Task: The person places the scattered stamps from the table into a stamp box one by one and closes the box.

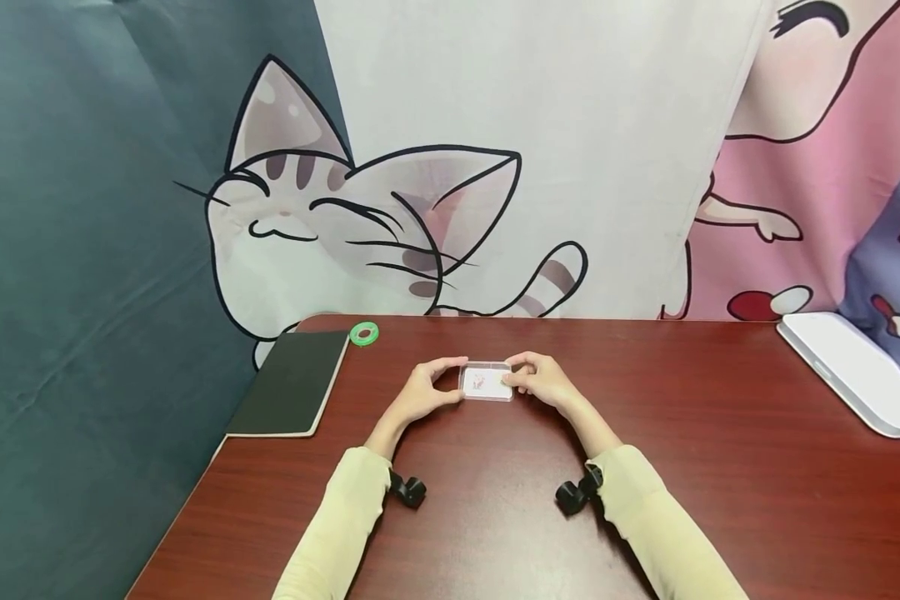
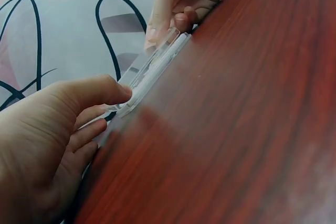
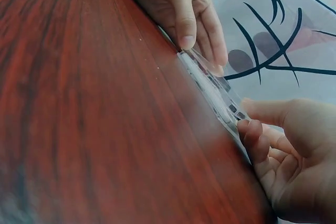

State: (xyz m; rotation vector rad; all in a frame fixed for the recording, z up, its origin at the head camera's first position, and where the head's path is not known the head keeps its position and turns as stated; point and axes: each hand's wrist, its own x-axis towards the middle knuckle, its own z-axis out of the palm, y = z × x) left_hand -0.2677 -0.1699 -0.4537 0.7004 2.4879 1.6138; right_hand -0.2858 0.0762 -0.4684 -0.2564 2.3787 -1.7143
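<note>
A small clear plastic case [image 1: 487,395] lies flat on the table in the head view, a white card with a small reddish print showing inside it. Its left end is held by my left hand [image 1: 425,392], thumb at the near corner and forefinger at the far one. On the opposite end, my right hand [image 1: 543,380] pinches the edge with thumb and fingers. Seen from the side in the right wrist view, the case's clear lid [image 3: 223,85] stands slightly raised over the white lower part [image 3: 207,90].
A black notebook [image 1: 288,383] lies at the table's left edge, with a green tape roll [image 1: 363,333] beside its far corner. At the far right is a white tray-like object [image 1: 858,367]. A printed cartoon curtain [image 1: 607,108] hangs behind the brown table [image 1: 690,400].
</note>
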